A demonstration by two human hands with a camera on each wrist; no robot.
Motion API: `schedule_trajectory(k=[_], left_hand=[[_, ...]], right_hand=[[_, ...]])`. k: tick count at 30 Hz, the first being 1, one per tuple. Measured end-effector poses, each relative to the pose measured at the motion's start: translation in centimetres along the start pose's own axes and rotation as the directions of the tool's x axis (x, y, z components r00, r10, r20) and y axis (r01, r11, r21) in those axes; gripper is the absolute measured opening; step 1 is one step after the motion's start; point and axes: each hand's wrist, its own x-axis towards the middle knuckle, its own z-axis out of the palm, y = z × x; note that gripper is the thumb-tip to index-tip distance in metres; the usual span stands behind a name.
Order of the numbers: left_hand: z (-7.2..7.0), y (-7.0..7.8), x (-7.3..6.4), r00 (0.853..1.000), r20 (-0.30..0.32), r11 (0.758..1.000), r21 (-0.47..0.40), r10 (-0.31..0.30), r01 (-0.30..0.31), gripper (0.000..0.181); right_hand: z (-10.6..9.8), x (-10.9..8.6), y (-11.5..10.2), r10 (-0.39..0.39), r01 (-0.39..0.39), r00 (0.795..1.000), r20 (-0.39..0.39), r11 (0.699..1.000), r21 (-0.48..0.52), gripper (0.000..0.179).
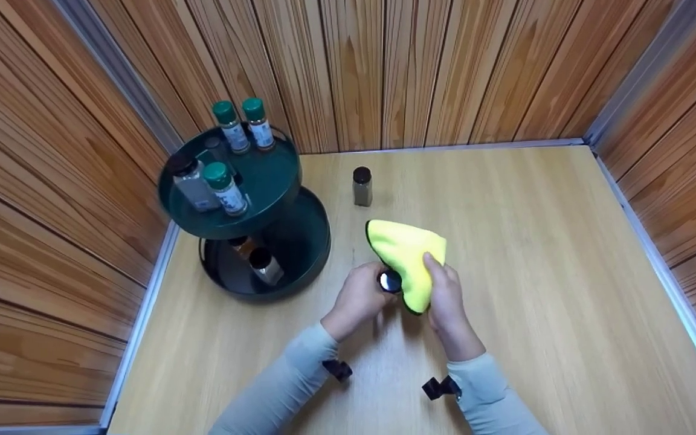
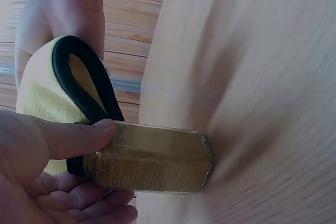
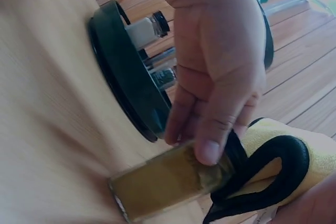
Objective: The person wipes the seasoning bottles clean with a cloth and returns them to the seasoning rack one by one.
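Forearms (image 1: 284,377) angled inward, left hand (image 1: 357,299) gripping jar (image 2: 152,156), right hand (image 1: 447,299) holding yellow cloth (image 1: 408,248)

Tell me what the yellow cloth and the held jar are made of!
The yellow cloth looks like soft, matte fabric: it folds and seems fuzzy. The jar in the left hand looks like smooth, clear glass, maybe plastic: its edges shine and brown shows through.

Bright head view, dimmer hazy wrist views, soft shadows (image 2: 223,77) across the table (image 1: 535,241)

One cloth (image 1: 408,251), one stand (image 1: 275,208), three-plus green-capped bottles (image 1: 231,198), five-plus dark-capped jars (image 1: 362,190).
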Motion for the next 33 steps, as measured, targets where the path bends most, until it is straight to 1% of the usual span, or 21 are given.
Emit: schedule_trajectory(k=[3, 7, 11, 14, 17, 19, 23, 25, 27, 29, 33], left_hand=[[0.1, 0.1, 0.0, 1.0, -0.003, 1.0, 0.002, 0.006, -0.006, 0.037], [0.3, 0.2, -0.1, 1.0, 0.006, 1.0, 0.005, -0.008, 0.008, 0.036], [0.3, 0.3, -0.2, 0.999, 0.025, 0.999, 0.017, -0.043, 0.043, 0.04], [0.1, 0.4, -0.1, 0.997, 0.034, 0.997, 0.043, -0.065, 0.064, 0.044], [0.1, 0.4, 0.1, 0.997, 0.043, 0.996, 0.06, -0.069, 0.066, 0.044], [0.0, 0.4, 0.1, 0.997, 0.047, 0.996, 0.069, -0.057, 0.054, 0.041], [0.1, 0.1, 0.1, 1.0, 0.031, 0.997, 0.075, 0.0, -0.002, 0.037], [0.1, 0.1, 0.0, 1.0, 0.018, 0.996, 0.082, 0.025, -0.027, 0.036], [0.2, 0.1, 0.0, 0.999, 0.014, 0.996, 0.081, 0.032, -0.033, 0.036], [0.1, 0.1, 0.0, 1.0, 0.019, 0.997, 0.074, 0.019, -0.021, 0.035], [-0.2, 0.3, 0.2, 0.999, 0.045, 0.998, 0.06, -0.025, 0.022, 0.038]], right_hand=[[0.1, 0.0, 0.5, 0.009, -0.009, 1.0, 0.02, 1.0, -0.018, 0.039], [-0.6, 0.3, 1.9, 0.031, -0.03, 0.999, 0.011, 0.998, -0.051, 0.041], [-1.5, 0.5, 3.7, 0.089, -0.091, 0.996, -0.016, 0.988, -0.126, 0.043], [-1.7, 0.6, 4.4, 0.129, -0.131, 0.991, -0.023, 0.976, -0.173, 0.043], [-1.5, 0.5, 3.9, 0.133, -0.136, 0.991, -0.027, 0.973, -0.187, 0.043], [-1.1, 0.2, 2.9, 0.112, -0.115, 0.993, -0.028, 0.979, -0.169, 0.042], [-0.4, -0.5, 1.0, 0.059, -0.06, 0.998, -0.015, 0.993, -0.098, 0.041], [-0.2, -0.8, 0.6, 0.039, -0.039, 0.999, -0.004, 0.996, -0.08, 0.041], [-0.3, -0.9, 0.7, 0.032, -0.032, 0.999, 0.001, 0.996, -0.088, 0.042], [-0.4, -0.8, 1.2, 0.035, -0.036, 0.999, -0.012, 0.994, -0.098, 0.042], [-0.9, -0.1, 3.0, 0.086, -0.09, 0.996, -0.038, 0.986, -0.141, 0.042]])
